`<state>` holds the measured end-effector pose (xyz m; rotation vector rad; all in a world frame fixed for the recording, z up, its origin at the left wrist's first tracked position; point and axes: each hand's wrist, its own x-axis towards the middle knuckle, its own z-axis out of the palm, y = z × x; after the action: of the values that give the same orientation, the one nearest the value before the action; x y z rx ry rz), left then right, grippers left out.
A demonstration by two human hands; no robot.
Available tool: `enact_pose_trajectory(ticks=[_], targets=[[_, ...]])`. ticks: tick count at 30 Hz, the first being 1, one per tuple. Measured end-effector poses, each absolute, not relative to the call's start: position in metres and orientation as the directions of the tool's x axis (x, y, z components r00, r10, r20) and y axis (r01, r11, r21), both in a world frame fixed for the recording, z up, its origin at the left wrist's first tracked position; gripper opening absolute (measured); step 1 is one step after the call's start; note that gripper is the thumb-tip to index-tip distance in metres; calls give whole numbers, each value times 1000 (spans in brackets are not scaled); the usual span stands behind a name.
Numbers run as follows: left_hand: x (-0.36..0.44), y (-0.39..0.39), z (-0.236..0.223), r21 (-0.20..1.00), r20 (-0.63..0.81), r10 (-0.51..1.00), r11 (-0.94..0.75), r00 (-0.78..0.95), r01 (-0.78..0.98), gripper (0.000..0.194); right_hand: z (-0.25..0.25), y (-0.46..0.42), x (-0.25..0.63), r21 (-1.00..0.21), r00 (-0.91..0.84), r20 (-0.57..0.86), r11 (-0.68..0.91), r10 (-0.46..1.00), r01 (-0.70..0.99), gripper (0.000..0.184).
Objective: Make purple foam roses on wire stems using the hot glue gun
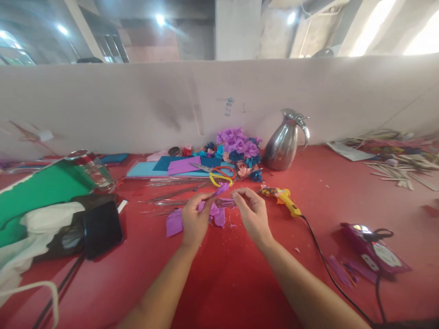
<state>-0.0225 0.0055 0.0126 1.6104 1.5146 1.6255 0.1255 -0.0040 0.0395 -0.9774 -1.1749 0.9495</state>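
My left hand (198, 217) is closed on a folded purple paper piece (222, 188), which sticks up past the fingertips. To its right, my right hand (252, 211) pinches thumb and forefinger together; whatever lies between them is too small to make out. Under and around my left hand lie purple paper cut-outs (174, 223). Scissors (219, 174) with yellow and red handles rest just beyond both hands, partly on coloured paper sheets (183, 165). Thin wires (168, 202) lie to the left. Finished paper flowers (236, 144), mostly purple, are heaped behind.
A yellow glue gun (288, 202) lies right of my hands, its cord running toward a magenta power strip (373, 251). A steel jug (283, 141) stands at the back. On the left are a phone (103, 229), a glass jar (94, 170) and green paper (44, 194).
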Motion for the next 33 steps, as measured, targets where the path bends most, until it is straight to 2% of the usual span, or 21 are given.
enact_pose_trajectory(ticks=[3, 5, 7, 10, 19, 28, 33], targets=[[-24, 5, 12, 698, 633, 750, -445, -193, 561, 11, 42, -1, 125, -972, 68, 141, 151, 988, -182, 20], [-24, 5, 11, 584, 722, 681, -507, -121, 634, 11, 42, 1, 124, -974, 49, 101, 109, 994, -199, 20], [-24, 5, 11, 492, 778, 625, -543, -65, 681, 11, 42, 3, 124, -974, 51, 87, 95, 995, -205, 17], [-23, 4, 12, 418, 814, 581, -564, -18, 712, 11, 40, 4, 123, -971, 56, 68, 79, 996, -227, 9], [-25, 5, 12, 354, 834, 552, -556, 15, 752, 12, 40, 7, 123, -962, 76, 10, 31, 997, -271, 13], [-25, 6, 9, 382, 817, 577, -532, -6, 756, 13, 39, 6, 122, -940, 42, -55, -37, 998, -340, 7], [-24, 8, 7, 439, 784, 620, -523, -28, 731, 13, 30, 11, 124, -887, -39, -208, -205, 977, -413, 7]])
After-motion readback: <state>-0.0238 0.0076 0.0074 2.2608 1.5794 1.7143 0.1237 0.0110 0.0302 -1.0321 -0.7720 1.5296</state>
